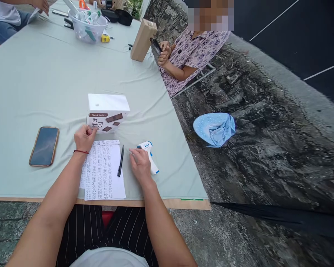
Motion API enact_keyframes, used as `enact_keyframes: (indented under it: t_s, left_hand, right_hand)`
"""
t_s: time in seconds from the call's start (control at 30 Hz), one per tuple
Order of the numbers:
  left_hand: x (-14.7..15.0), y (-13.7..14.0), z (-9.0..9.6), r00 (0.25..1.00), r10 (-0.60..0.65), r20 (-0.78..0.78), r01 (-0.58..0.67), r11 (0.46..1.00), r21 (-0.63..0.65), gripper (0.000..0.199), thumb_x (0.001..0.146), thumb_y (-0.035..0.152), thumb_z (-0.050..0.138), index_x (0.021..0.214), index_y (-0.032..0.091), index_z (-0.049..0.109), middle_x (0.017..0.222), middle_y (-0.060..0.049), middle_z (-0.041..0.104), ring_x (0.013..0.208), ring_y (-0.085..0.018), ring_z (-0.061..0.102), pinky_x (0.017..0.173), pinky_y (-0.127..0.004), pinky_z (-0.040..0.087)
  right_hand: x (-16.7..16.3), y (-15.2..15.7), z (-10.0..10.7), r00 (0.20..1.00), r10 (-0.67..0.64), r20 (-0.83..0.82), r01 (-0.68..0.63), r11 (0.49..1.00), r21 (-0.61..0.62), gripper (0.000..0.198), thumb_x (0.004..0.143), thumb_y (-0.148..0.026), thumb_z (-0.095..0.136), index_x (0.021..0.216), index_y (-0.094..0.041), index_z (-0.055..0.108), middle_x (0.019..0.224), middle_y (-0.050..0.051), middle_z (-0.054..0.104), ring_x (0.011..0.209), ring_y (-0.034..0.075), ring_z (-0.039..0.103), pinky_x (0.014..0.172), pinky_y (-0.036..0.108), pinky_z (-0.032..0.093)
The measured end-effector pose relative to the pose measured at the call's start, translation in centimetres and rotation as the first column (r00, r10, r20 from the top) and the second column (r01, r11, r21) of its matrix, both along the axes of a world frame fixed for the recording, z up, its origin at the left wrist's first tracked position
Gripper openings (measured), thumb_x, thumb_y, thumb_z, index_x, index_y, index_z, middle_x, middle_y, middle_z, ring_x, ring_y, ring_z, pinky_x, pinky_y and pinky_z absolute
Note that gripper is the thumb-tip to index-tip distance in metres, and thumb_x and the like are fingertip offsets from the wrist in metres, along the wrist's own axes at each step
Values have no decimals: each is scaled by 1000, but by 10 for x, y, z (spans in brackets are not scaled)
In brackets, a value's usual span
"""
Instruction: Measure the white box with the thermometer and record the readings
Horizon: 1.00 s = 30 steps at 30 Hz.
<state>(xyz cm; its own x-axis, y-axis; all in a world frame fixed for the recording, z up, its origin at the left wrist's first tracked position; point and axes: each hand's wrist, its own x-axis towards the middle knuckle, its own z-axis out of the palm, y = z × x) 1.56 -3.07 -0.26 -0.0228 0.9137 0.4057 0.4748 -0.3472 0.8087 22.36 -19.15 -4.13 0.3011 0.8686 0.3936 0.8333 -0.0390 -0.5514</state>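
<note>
My left hand (85, 139) is closed at the lower left edge of a white snack box (108, 118) with chocolate bars printed on it, thumb against its front. The box stands upright on the cloth. My right hand (140, 165) rests palm down with its fingers apart, beside a white and blue infrared thermometer (153, 165) that it partly covers. Between my hands lie sheets of handwritten paper (104, 170) and a black pen (121, 161), the pen along the paper's right edge.
A phone (44, 146) lies on the left of the cloth-covered table (58, 81). Farther back are a clear plastic basket (85, 31) of bottles, a yellow tape measure (105, 38) and a cardboard box (143, 40). A person (189, 55) sits at the right; a blue hat (215, 129) lies on the ground.
</note>
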Motion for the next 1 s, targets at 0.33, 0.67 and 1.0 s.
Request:
enact_keyframes:
  t_s: [0.33, 0.67, 1.0]
  left_hand:
    - [13, -10, -11, 808, -482, -338, 469, 874, -126, 17, 75, 30, 72, 79, 21, 59, 84, -5, 64, 81, -22, 60, 76, -38, 49]
    - [16, -12, -9, 704, -545, -456, 501, 835, -226, 22, 72, 27, 70, 93, 21, 67, 103, -10, 65, 103, -33, 60, 96, -52, 44]
    - [18, -17, -5, 683, -540, -492, 482, 839, -251, 25, 73, 29, 70, 97, 21, 68, 105, -11, 66, 105, -33, 59, 95, -50, 44]
  right_hand:
    - [0, 16, 5, 972, 236, -9, -232, 950, -210, 28, 92, -19, 44, 100, -24, 71, 91, 7, 55, 86, 20, 54, 76, 35, 46]
    - [-34, 25, 12, 788, 4, -616, 115, 981, 155, 14, 77, -36, 55, 80, -24, 50, 74, -1, 54, 67, 15, 51, 67, 32, 46]
    - [-58, 47, 16, 623, -83, -777, 118, 993, -12, 16, 62, -35, 59, 71, -21, 62, 64, -4, 58, 60, 12, 46, 59, 28, 40]
